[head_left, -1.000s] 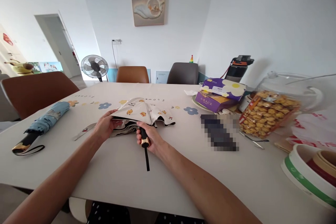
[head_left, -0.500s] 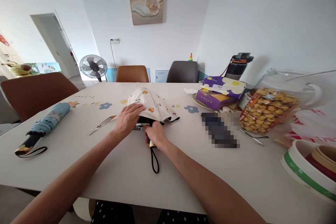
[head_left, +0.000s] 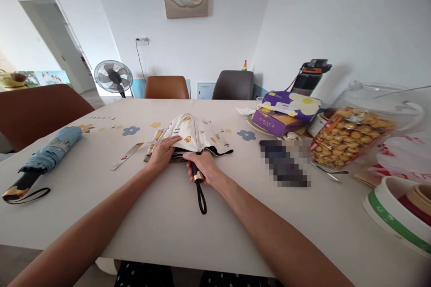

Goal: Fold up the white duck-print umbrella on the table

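Note:
A white folding umbrella [head_left: 186, 132] with small yellow-and-black printed figures lies on the table, its canopy loosely bunched and dark along the underside. My right hand [head_left: 205, 166] is wrapped around its black handle, which ends in a gold cap and a black wrist loop [head_left: 201, 199]. On the canopy's near left side rests my left hand [head_left: 163, 152], fingers stretched over the fabric and its thumb mostly hidden. The umbrella's tie strap [head_left: 126, 157] trails out to the left on the tabletop.
Left of my arms lies a rolled blue umbrella [head_left: 52, 150] with a black handle. At the right stand purple packages [head_left: 278, 121], a dark bottle [head_left: 308, 78], a clear jar of snacks [head_left: 357, 136] and tape rolls [head_left: 387, 215]. A pixelated dark patch lies on the table [head_left: 242, 170].
My left hand has slid slightly left and down the canopy, and folds now spread out on its left side. My right hand shows more clearly around the handle. The view has tilted down.

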Demonstrator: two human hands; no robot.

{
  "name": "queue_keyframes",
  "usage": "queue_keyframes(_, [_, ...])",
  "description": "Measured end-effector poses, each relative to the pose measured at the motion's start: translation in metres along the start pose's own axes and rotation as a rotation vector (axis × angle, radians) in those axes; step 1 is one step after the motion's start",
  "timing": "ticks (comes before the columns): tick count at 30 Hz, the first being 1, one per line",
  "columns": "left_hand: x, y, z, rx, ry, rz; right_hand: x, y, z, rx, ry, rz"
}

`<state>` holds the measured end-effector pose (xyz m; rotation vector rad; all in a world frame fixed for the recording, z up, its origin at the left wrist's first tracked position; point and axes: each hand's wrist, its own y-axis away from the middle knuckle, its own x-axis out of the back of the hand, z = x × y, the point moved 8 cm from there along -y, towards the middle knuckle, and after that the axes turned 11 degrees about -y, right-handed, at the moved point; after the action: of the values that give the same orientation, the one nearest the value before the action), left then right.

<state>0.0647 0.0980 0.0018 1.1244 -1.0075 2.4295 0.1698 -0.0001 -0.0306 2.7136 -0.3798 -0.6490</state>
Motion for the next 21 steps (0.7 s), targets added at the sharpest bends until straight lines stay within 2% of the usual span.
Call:
queue_keyframes(6, [0.000,0.000,-0.001,0.014,-0.003,-0.011,0.004,-0.002,-0.001,-0.088,-0.106,-0.008])
queue_keyframes(9, [0.000,0.001,-0.001,0.038,0.021,-0.008,0.002,-0.002,-0.002,-0.117,-0.176,-0.053])
queue_keyframes(17, [0.010,0.005,-0.003,0.236,0.146,0.030,0.000,-0.002,-0.002,-0.109,-0.177,-0.106])
queue_keyframes(19, [0.013,0.005,0.001,0.199,0.080,0.051,0.000,-0.002,-0.003,-0.101,-0.171,-0.090])
queue_keyframes(21, [0.016,0.003,0.012,0.092,-0.057,0.085,0.000,-0.001,-0.004,-0.093,-0.175,-0.074])
